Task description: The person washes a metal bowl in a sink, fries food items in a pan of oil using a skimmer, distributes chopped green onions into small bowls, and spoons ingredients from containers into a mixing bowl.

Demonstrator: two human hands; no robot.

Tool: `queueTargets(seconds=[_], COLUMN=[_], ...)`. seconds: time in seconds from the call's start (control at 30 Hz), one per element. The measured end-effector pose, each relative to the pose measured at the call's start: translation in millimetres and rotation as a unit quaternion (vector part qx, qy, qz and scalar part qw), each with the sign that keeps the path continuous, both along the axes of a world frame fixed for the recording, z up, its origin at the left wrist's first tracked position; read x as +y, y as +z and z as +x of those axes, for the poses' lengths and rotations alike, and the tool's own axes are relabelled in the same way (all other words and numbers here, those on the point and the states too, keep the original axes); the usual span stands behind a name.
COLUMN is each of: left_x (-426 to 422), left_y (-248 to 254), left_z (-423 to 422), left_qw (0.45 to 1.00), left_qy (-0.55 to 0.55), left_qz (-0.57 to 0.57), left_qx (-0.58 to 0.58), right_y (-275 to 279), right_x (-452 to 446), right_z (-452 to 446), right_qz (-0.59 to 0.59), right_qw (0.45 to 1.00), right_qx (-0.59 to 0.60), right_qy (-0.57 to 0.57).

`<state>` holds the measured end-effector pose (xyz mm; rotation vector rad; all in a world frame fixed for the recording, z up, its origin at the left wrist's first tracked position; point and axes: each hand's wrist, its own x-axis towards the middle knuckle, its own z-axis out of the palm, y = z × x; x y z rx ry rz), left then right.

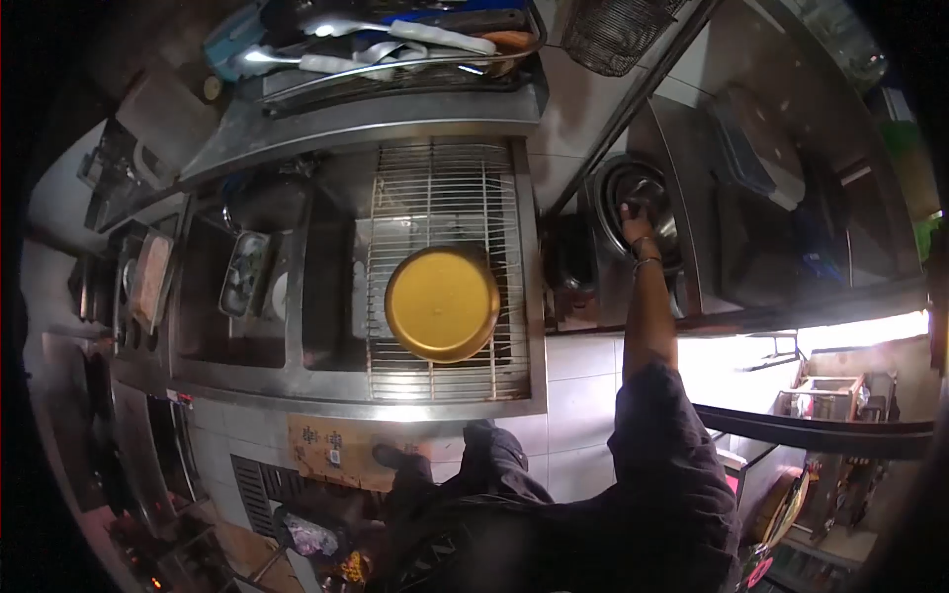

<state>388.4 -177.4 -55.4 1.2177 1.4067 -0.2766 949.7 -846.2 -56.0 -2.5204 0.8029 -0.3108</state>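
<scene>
My right grip (637, 223) reaches over the nested metal bowls (654, 188) directly beneath it; I cannot tell whether it's closed on one. Left of it, a golden pot (441, 302) sits on a wire rack (445, 383).

Access to the metal bowls (660, 203) is open from the front: the right arm (650, 306) spans the gap beside the sink, and the right hand (638, 225) reaches into the nest. The arm obstructs that approach. A dark rail (633, 109) runs diagonally between the wire rack (430, 198) and the bowls, restricting lateral passage towards the rear. On the right, a pale container (756, 153) limits clearance. On the rack, a gold-coloured vessel (441, 301) blocks the centre; bare bars remain behind and in front. Farther back, a utensil tray (415, 67) forms a barrier. In the left basin, a metal pan (237, 272) occupies part of the space.
</scene>
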Motion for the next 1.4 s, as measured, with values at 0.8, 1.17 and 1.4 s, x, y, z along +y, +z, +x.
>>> queueTargets(seconds=[0.8, 1.17, 1.4], left_x=[-75.9, -134.6, -313.7], left_y=[70.6, 227.0, 224.8], left_z=[-11.7, 183.7, 436.2], left_qw=[0.998, 0.89, 0.699], left_qy=[-0.048, -0.304, -0.399], left_qz=[0.014, 0.007, 0.053], left_qx=[0.032, -0.341, -0.591], right_y=[40.4, 97.3, 61.3], right_x=[57.4, 162.3, 190.7], right_z=[-37.5, -117.7, -271.3], right_qz=[-0.187, -0.138, 0.001], right_qw=[0.972, 0.93, 0.94], right_qx=[-0.133, -0.26, -0.256], right_qy=[0.05, 0.222, 0.225])
